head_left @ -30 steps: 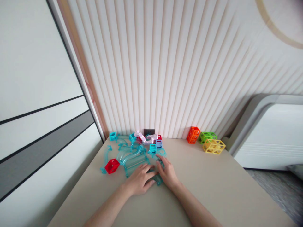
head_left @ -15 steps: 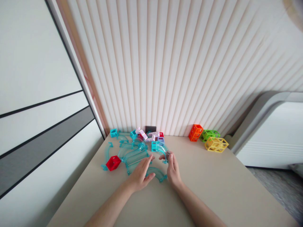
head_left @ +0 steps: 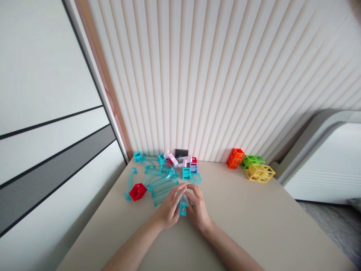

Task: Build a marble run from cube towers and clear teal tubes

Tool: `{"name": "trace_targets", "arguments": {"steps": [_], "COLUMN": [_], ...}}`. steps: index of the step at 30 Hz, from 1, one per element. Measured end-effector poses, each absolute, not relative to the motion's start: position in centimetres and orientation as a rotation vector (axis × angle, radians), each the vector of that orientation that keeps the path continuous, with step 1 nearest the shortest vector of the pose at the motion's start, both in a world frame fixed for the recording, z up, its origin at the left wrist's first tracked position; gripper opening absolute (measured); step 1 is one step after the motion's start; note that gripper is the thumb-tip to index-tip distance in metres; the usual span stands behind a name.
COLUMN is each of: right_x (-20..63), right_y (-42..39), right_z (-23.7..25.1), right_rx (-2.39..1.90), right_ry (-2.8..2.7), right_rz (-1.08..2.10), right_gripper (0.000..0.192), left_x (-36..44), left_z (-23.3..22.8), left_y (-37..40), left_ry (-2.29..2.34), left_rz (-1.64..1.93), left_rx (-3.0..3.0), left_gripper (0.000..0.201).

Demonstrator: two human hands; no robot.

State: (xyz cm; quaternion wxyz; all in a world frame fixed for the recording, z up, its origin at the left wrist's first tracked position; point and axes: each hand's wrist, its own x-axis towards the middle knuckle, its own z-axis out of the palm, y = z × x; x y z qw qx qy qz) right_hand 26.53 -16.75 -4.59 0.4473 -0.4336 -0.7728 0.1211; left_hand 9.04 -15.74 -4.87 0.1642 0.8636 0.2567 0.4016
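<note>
My left hand (head_left: 168,209) and my right hand (head_left: 196,207) come together low over the table, fingers curled around a translucent teal track piece (head_left: 183,209). Its lower end shows between the palms, while the fingers hide most of its shape. Just beyond the fingertips stand a teal cube frame (head_left: 186,173) and a clear teal piece (head_left: 196,178). Left of my left hand lie straight ribbed teal track pieces (head_left: 162,192) and a red cube frame (head_left: 137,192).
Pale pink angled pieces (head_left: 170,158), a purple cube frame (head_left: 193,167) and a dark block (head_left: 181,153) sit by the ribbed wall. Orange (head_left: 235,158), green (head_left: 252,161) and yellow (head_left: 260,173) frames stand at the back right. A white cabinet (head_left: 50,67) borders the left.
My hands have drawn together and closed around a teal track piece. The curved track that lay in front of them no longer shows on the table. The view has shifted slightly.
</note>
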Motion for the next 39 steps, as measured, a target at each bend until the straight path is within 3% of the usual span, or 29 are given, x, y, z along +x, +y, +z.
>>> {"name": "trace_targets", "arguments": {"steps": [6,14,19,25,28,34,39], "right_x": [26.3,30.2,32.0,31.6,31.6,32.3,33.0], "right_y": [-16.4,-17.0,-18.5,-18.9,-19.2,-19.2,-18.9], "right_z": [-4.2,-3.5,-3.2,-3.3,-4.0,-4.6,-4.3], "right_rx": [-1.102,-1.070,-0.934,-1.076,-1.164,-1.345,-1.395], "right_ry": [-2.009,-1.907,-2.119,-2.052,-2.021,-1.939,-1.919], "right_rz": [0.195,0.243,0.280,0.274,0.315,0.378,0.474], "right_gripper": [0.048,0.041,0.064,0.036,0.033,0.030,0.025], "left_x": [9.1,7.5,7.9,8.7,8.6,7.5,5.9], "left_z": [-5.5,-5.3,-4.7,-4.6,-4.6,-4.7,-4.3], "left_y": [-15.7,-14.9,-15.3,-15.7,-15.7,-15.7,-15.1], "left_ry": [0.836,1.144,1.172,1.171,1.173,1.229,1.221], "left_rz": [1.139,1.191,1.155,1.083,1.020,0.836,0.720], "left_rx": [2.449,2.512,2.612,2.673,2.686,2.668,2.712], "left_gripper": [0.047,0.046,0.048,0.038,0.045,0.080,0.090]}}
